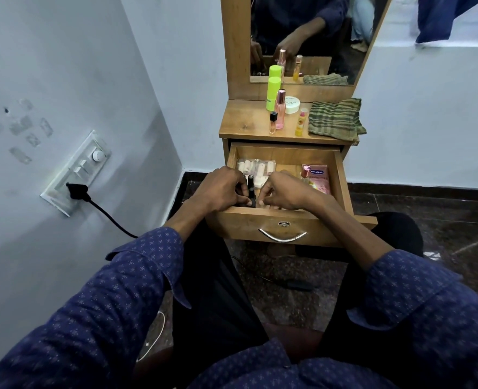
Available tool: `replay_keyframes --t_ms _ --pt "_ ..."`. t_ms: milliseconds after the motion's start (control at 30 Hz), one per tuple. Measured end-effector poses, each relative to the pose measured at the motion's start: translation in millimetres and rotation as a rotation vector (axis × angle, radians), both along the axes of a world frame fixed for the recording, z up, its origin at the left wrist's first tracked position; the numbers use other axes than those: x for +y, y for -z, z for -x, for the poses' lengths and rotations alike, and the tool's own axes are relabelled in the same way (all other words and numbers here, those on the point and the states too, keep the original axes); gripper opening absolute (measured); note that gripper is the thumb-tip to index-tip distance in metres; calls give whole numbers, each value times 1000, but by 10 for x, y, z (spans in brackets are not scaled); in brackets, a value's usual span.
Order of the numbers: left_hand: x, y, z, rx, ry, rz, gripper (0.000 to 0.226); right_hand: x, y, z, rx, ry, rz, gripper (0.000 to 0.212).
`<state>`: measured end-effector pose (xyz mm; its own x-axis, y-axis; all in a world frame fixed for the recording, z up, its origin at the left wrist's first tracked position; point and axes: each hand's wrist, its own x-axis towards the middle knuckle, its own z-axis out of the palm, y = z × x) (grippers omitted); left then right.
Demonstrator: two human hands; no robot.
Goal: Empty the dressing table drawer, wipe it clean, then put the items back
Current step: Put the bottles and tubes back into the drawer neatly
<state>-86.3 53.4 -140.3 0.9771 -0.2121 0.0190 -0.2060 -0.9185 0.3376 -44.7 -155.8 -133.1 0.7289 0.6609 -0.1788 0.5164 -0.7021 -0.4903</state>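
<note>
seemingly midway through emptying, left hand [223, 189] grasping a dark tube [251, 189] in the drawer [341, 175] (right hand [281, 192] grip unclear), wiping undone.

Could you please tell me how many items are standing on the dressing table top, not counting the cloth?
5: green bottle back left, white jar beside it, pink bottle, small black-capped vial in front, yellow tube right. Mirror reflections excluded.

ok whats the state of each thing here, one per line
drawer: pulled open, items inside
left hand: in drawer, grips black tube
right hand: in drawer, fingers curled, what it holds hidden
pink pack: lying in drawer
cloth: folded on tabletop
green bottle: upright, capped
plug: in socket
</note>
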Motion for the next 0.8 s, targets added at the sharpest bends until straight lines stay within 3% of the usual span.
replay_keyframes --t_ms 233,433,633,800 --pt "-154 -59 -95 -93 9 0 19 -185 -171 -142 -98 158 -132 9" --pt "-302 -22 -192 -153 51 -58 40 -269 -192 -202 -144 223 -152 8" --pt "-383 37 -298 -116 47 -103 26 -265 -293 -350 -306 350 -216 10" --pt "-405 27 -328 -138 44 -65 20 -198 -469 -558 -484 420 -264 28"
